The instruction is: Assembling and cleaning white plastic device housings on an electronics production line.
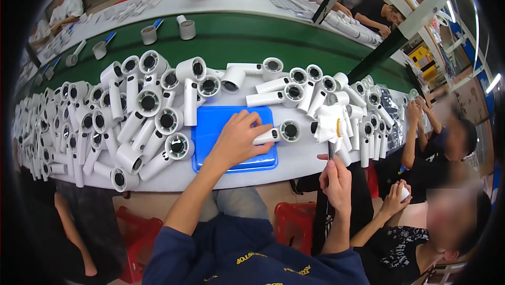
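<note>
My left hand (pixel 238 138) reaches over a blue tray (pixel 231 165), with its fingers around the handle of a white handheld fan (pixel 289 130). The fan's round head, with a dark hub, points right and extends past the tray's edge. At the right, my right hand (pixel 336 178) is closed around a slim dark stick-like tool (pixel 331 151). Just above the tool is a white cloth-like bundle (pixel 329 123) with a yellow band. I cannot tell whether the bundle is joined to the tool.
Many white handheld fans (pixel 149 101) lie heaped left of the tray, with more (pixel 298 76) behind and to the right. Beyond runs a green conveyor belt (pixel 226 43) bearing a few fans. People work opposite and at my right. Red stools (pixel 294 221) stand below the table.
</note>
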Action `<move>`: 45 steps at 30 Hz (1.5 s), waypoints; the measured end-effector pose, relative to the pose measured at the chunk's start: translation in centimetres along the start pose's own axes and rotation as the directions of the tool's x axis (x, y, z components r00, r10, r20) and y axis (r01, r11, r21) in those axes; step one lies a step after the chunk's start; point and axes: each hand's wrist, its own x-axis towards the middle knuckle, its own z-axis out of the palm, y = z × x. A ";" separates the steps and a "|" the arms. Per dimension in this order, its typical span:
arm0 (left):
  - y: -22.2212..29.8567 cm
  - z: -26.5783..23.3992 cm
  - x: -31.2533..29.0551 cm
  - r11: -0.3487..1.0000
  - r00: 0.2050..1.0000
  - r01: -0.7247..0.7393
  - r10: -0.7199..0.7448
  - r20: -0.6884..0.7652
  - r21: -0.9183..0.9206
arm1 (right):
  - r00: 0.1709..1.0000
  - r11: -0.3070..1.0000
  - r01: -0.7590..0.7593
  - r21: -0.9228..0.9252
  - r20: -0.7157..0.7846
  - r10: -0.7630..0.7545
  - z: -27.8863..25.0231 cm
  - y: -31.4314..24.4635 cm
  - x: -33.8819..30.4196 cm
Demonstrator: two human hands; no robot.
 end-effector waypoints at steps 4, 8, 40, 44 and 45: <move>-0.2 0.4 -0.2 0.999 1.000 -0.006 0.007 -0.007 0.053 | 0.994 0.964 0.005 -0.264 0.104 0.024 0.7 0.9 1.0; -0.7 0.6 0.1 1.000 1.000 -0.011 0.011 0.023 0.015 | 0.994 0.883 0.097 -0.459 0.085 -0.065 1.3 2.6 2.0; -1.8 2.6 0.1 0.987 0.999 0.035 -0.032 0.022 -0.157 | 0.995 0.895 -0.026 -0.446 0.073 0.065 -0.6 0.7 1.9; -1.7 2.7 0.6 0.987 0.999 0.025 -0.020 0.031 -0.159 | 0.995 0.866 0.083 -0.494 -0.014 -0.103 -0.9 1.2 1.8; -1.7 2.8 0.8 0.987 1.000 0.012 -0.008 0.028 -0.160 | 0.977 0.686 0.209 -0.697 0.123 -0.173 0.1 2.1 2.3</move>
